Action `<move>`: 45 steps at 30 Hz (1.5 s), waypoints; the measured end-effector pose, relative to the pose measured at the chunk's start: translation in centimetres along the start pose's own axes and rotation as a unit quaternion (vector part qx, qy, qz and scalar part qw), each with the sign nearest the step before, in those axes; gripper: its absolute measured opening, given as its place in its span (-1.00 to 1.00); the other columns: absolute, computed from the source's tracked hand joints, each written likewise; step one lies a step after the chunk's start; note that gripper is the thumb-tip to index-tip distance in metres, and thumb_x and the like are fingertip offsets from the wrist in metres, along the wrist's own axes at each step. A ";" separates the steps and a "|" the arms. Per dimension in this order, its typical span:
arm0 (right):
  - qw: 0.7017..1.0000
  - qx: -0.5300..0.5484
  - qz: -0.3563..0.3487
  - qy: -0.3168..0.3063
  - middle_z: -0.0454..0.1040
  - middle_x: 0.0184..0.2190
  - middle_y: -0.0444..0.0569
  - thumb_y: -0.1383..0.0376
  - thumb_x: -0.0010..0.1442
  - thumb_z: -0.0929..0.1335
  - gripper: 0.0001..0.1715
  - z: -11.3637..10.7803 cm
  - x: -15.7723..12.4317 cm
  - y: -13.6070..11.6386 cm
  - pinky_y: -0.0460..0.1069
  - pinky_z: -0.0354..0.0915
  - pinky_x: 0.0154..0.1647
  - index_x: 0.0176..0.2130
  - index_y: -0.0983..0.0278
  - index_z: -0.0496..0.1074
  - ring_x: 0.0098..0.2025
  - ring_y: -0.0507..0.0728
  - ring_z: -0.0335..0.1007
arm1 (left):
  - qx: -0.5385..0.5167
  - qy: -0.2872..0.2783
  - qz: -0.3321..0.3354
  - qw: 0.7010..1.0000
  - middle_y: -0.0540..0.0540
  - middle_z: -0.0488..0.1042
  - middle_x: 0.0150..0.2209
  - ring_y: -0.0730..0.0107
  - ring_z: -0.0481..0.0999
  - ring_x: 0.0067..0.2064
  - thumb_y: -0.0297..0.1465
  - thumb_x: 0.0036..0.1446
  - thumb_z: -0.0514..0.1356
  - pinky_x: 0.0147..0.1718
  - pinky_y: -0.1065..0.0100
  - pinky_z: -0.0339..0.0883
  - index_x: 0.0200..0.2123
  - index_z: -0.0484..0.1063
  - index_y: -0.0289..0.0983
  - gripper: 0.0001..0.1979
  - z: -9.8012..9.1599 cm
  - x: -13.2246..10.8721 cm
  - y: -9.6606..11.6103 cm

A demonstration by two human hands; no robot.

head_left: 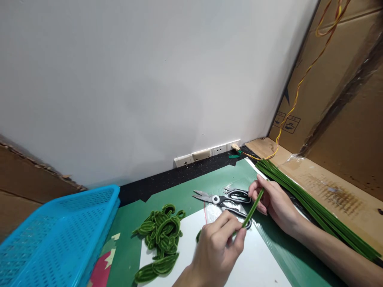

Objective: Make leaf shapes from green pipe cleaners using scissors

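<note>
A green fuzzy pipe cleaner [253,210] stretches slantwise between my two hands. My left hand [218,247] pinches its lower end between thumb and fingers, above a white sheet [254,263]. Farther up, my right hand [273,199] has its fingers closed on the other end. Scissors [216,199] with black and grey handles lie just behind, their blades parted, partly over a clear plastic bag [212,213]. To the left sits a pile of looped green pipe-cleaner pieces [163,229]. Another bit of green shows at the edge of my left hand, mostly hidden.
A blue perforated basket [115,199] stands at the left. Long straight green pipe cleaners [311,207] lie in a bundle at the right, beside cardboard [332,187]. A power strip [202,154] runs along the wall, with a twisted yellow-red cord [295,101] plugged in.
</note>
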State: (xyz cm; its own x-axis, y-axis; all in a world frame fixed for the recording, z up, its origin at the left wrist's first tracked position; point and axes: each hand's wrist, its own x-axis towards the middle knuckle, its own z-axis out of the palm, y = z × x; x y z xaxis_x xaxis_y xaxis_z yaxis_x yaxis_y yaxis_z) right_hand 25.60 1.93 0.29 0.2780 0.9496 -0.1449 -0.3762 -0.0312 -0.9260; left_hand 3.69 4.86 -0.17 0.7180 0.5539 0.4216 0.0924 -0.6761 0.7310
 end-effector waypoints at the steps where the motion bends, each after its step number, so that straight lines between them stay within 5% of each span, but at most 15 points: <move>1: 1.000 0.003 -0.003 0.003 0.34 -0.63 -0.14 -0.29 0.27 0.41 -0.23 0.0 0.0 0.0 -0.14 0.03 -0.68 -0.42 0.36 0.54 -0.70 -0.08 0.12 | -0.001 0.003 0.021 1.000 -0.06 0.43 -0.30 0.46 0.36 -0.41 -0.47 0.47 0.12 -0.45 0.40 0.18 -0.22 0.48 -0.26 -0.82 0.1 0.0 -0.1; 8: 0.999 0.039 0.015 -0.010 0.12 -0.74 -0.26 -0.23 0.32 0.41 -0.29 -0.1 -0.1 0.1 -0.15 -0.03 -0.70 -0.44 0.33 0.54 -0.70 -0.10 -0.16 | 0.057 -0.003 0.138 0.989 -0.07 0.47 -0.30 0.46 0.37 -0.44 -0.54 0.41 0.14 -0.50 0.40 0.17 -0.19 0.46 -0.28 -0.88 0.4 0.0 -0.7; 16: 0.997 0.060 0.031 -0.023 0.11 -0.75 -0.26 -0.18 0.35 0.41 -0.32 0.0 -0.4 0.1 -0.15 -0.01 -0.70 -0.44 0.34 0.55 -0.70 -0.08 -0.11 | 0.128 -0.013 0.202 0.971 -0.10 0.53 -0.32 0.41 0.43 -0.47 -0.46 0.46 0.08 -0.51 0.38 0.26 -0.23 0.47 -0.30 -0.80 0.5 0.0 -0.1; 25: 0.998 0.013 0.030 -0.055 0.24 -0.68 -0.20 -0.19 0.32 0.43 -0.32 0.6 -0.6 -0.2 -0.14 0.00 -0.68 -0.43 0.36 0.55 -0.69 -0.09 0.00 | 0.141 -0.024 0.221 0.965 -0.09 0.50 -0.36 0.37 0.42 -0.47 -0.39 0.54 -0.05 -0.52 0.36 0.28 -0.26 0.43 -0.28 -0.66 0.3 0.2 -0.1; 45: 0.986 -0.129 -0.017 -0.104 0.27 -0.64 -0.18 -0.18 0.34 0.42 -0.35 0.7 -1.2 0.3 -0.13 0.03 -0.63 -0.41 0.33 0.54 -0.62 -0.05 0.14 | 0.158 -0.038 0.201 0.966 -0.09 0.50 -0.37 0.36 0.44 -0.47 -0.46 0.46 0.02 -0.53 0.34 0.29 -0.28 0.42 -0.27 -0.75 0.4 0.1 0.2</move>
State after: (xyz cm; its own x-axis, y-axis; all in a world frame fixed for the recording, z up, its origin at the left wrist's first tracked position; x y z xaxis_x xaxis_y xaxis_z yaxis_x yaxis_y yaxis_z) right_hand 24.59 1.00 0.46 0.0894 0.9941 -0.0618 -0.1251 -0.0503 -0.9909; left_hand 4.05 4.59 -0.25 0.7874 0.1871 0.5874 -0.0073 -0.9500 0.3123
